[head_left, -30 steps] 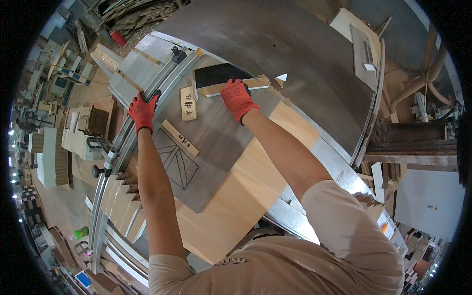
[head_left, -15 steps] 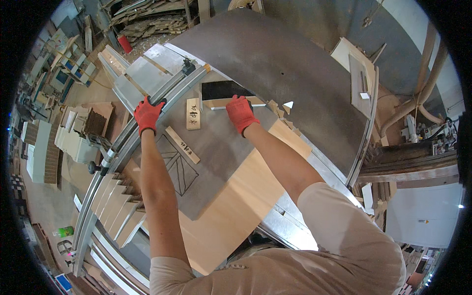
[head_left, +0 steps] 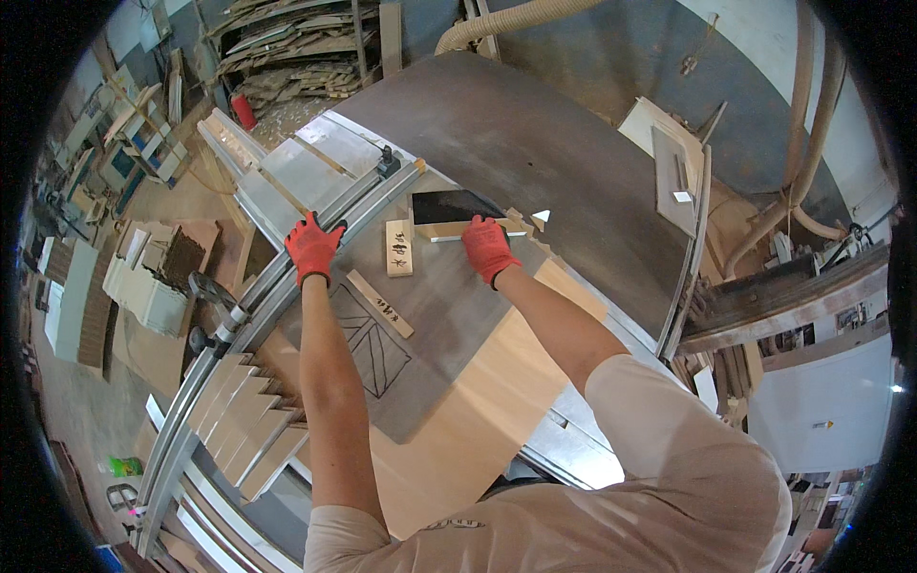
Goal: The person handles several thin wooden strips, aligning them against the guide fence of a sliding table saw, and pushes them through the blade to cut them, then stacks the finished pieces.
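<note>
My left hand [head_left: 313,250], in a red glove, curls over the long metal fence rail [head_left: 355,212]. In a matching glove, my right hand [head_left: 489,250] closes over a pale wood strip with a white edge [head_left: 446,232]. Behind that strip lies a black-faced rectangular piece [head_left: 447,207]. Between my hands sit a short wooden block with handwriting [head_left: 398,258] and a thinner inscribed slat [head_left: 380,304]. They rest on a grey board [head_left: 449,334] with dark lines drawn on it. What my right fingertips touch underneath is hidden.
Broken scraps [head_left: 541,218] lie beside my right hand on the large dark table [head_left: 564,153]. A pale sheet [head_left: 449,468] extends toward my body. Stacked panels [head_left: 244,415] stand beyond the rail at left. A board stack [head_left: 666,172] sits on the table's far right.
The view has shifted. My hands, the rail and the wood between them appear closer to the scraps on the right. Both hands keep their hold.
</note>
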The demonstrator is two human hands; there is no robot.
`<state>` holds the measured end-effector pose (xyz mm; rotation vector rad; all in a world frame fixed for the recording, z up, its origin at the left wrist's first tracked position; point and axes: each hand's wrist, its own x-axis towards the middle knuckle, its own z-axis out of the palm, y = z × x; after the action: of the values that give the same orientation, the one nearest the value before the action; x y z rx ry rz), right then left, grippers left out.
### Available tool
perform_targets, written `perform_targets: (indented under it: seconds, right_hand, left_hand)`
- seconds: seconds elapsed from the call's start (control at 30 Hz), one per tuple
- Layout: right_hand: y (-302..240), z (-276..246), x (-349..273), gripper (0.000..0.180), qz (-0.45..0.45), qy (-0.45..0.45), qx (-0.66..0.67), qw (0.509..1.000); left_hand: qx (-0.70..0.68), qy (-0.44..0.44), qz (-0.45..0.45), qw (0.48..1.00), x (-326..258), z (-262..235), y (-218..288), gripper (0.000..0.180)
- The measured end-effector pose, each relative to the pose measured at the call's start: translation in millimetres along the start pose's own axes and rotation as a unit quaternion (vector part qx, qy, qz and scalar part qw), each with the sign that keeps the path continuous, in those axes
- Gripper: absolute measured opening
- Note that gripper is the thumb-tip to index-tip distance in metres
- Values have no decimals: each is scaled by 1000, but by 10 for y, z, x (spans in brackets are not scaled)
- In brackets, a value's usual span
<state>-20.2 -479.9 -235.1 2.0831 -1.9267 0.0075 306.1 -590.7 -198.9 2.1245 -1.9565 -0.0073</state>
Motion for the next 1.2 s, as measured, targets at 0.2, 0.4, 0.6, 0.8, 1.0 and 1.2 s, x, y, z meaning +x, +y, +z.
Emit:
perform_targets:
  seconds: [0.2,0.4,0.6,0.8,1.0,1.2]
  right_hand:
    - [75,-27,-64,24,15,41,39,998]
    - [639,-132,-366,51,109,170,68,977]
    - [913,-42,-346,51,186,5,288,939]
    - [819,-133,-498,55,156,11,226,962]
    - [695,-319,-698,55,91,50,168,980]
    - [517,-272,-563,63,28,4,287,958]
  left_hand:
    - [-19,57,66,996,-176,-44,-67,83]
    - [-192,171,22,966,-1638,-221,21,88]
    - [-261,95,4,961,-3342,-380,395,77]
    - [-182,90,168,965,-3744,-425,425,64]
    - [-148,67,142,976,-3785,-389,474,62]
    - [-129,75,153,977,-3812,-346,480,64]
